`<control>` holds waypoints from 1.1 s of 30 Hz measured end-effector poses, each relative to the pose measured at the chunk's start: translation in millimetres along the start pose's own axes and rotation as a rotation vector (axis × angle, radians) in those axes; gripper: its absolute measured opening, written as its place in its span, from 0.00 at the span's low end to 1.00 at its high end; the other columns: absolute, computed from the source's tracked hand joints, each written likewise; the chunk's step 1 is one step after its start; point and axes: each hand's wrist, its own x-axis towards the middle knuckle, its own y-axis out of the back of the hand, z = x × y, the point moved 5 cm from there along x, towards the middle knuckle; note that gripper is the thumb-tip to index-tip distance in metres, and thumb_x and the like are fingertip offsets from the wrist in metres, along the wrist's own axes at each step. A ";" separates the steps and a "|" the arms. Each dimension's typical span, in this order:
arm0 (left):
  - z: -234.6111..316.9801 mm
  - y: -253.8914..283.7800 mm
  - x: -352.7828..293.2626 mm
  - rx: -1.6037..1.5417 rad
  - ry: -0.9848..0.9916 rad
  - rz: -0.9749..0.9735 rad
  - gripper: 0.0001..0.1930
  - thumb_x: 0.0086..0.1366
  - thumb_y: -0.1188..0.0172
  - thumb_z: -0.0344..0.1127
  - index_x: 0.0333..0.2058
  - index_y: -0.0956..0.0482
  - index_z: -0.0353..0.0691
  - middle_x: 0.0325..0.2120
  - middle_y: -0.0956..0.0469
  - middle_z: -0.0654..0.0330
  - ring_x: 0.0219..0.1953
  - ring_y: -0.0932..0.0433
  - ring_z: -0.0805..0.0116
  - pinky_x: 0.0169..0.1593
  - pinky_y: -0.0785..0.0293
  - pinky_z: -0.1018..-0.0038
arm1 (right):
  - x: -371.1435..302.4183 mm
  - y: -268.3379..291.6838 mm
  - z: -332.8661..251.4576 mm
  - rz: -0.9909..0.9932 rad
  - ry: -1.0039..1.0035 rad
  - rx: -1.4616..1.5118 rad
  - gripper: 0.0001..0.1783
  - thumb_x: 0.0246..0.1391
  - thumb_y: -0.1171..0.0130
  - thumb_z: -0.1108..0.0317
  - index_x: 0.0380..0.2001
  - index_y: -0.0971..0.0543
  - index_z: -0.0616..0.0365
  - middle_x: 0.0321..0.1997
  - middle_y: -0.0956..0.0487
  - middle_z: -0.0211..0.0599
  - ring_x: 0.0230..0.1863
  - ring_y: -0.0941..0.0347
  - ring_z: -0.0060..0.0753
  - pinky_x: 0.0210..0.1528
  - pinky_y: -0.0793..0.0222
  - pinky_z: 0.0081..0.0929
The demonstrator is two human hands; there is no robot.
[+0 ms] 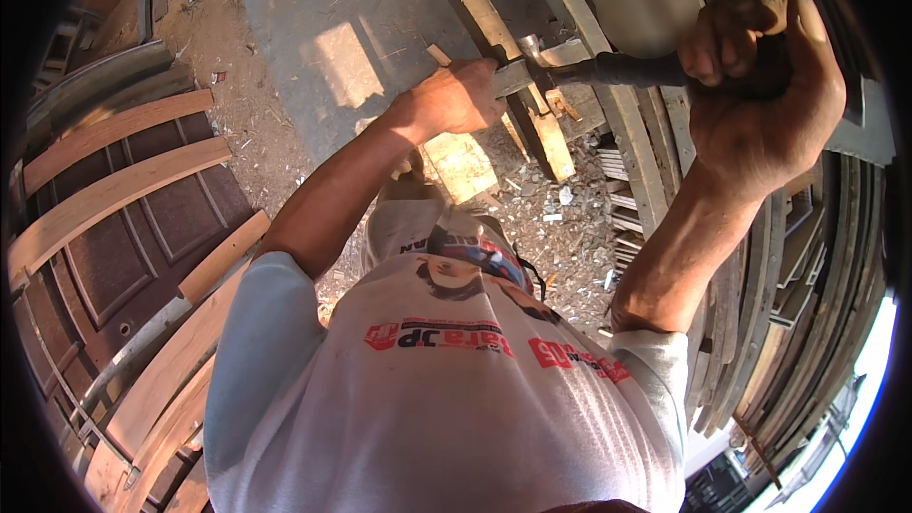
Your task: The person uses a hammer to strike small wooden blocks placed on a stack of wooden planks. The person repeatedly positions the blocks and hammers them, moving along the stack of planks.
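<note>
Your right hand (765, 119) wraps tightly a black-handled metal hammer (622, 69), your left hand (459, 95) a flat grey piece (514, 78), a long yellowish wooden beam (553, 150) between them: probably striking, which calls for steady aim.

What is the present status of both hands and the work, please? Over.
Right hand: gripping black-handled metal hammer. Left hand: closed around flat grey metal piece. Long pale wooden beam underneath. Small pale wood scraps scattered below.
</note>
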 end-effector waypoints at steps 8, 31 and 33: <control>34.1 15.7 -9.5 0.017 0.204 -0.300 0.18 0.65 0.41 0.38 0.46 0.19 0.29 0.50 0.19 0.30 0.54 0.17 0.39 0.56 0.20 0.55 | 17.9 5.3 13.7 0.144 0.010 -0.233 0.17 0.71 0.51 0.59 0.29 0.27 0.58 0.17 0.34 0.32 0.17 0.37 0.24 0.19 0.39 0.27; 18.7 26.4 -2.5 -0.096 0.314 -0.290 0.21 0.63 0.41 0.33 0.52 0.19 0.26 0.53 0.18 0.36 0.56 0.18 0.41 0.55 0.19 0.53 | 85.9 -45.2 58.6 0.214 -0.158 -0.370 0.22 0.69 0.42 0.57 0.20 0.26 0.56 0.14 0.35 0.25 0.14 0.42 0.18 0.18 0.47 0.23; 5.5 18.1 6.4 -0.074 0.230 -0.307 0.24 0.61 0.40 0.33 0.56 0.22 0.28 0.52 0.18 0.36 0.56 0.18 0.41 0.54 0.19 0.53 | 112.5 -68.7 63.3 0.144 -0.232 -0.344 0.19 0.66 0.38 0.55 0.23 0.26 0.53 0.15 0.34 0.24 0.14 0.40 0.19 0.18 0.43 0.24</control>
